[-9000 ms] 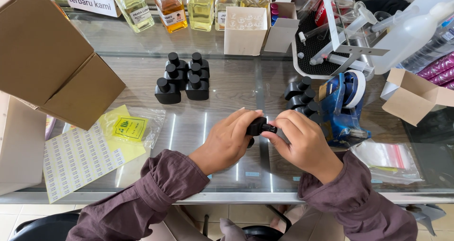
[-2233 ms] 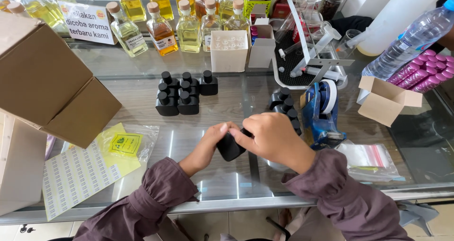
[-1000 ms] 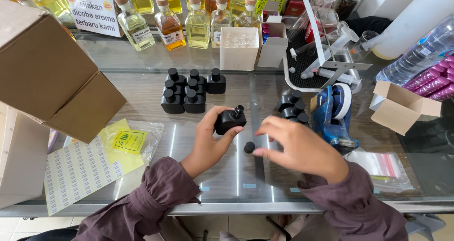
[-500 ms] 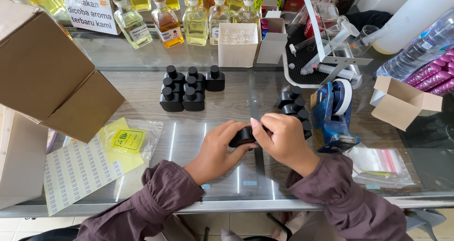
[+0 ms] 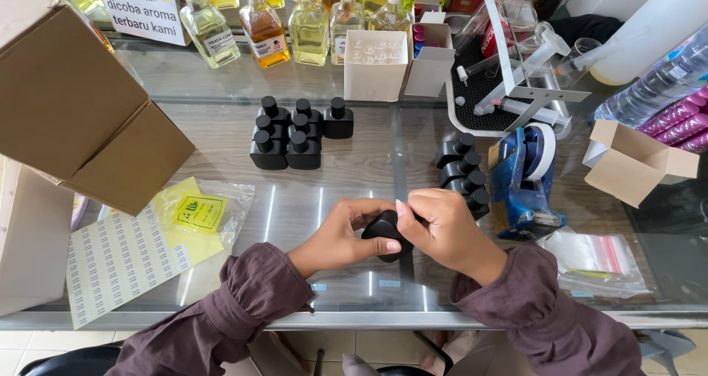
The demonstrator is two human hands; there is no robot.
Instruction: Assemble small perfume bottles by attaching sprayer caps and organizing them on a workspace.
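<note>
A white label sheet [image 5: 122, 261] lies beside a brown carton [image 5: 81, 110]; a white sign [image 5: 144, 7] stands behind.

Both hands [image 5: 398, 236] have closed again round the black bottle [image 5: 385, 232].

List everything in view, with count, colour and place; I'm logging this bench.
small black square bottle: one, black, held in both hands
black bottle cluster: several, black, centre back
black bottle row: four or so, black, beside dispenser
blue tape dispenser: one, blue, right
amber glass bottles: several, yellow-orange, far edge
brown cardboard box: one, brown, left
white label sheet: one, white, front left
left hand: gripping bottle
right hand: gripping bottle
</note>
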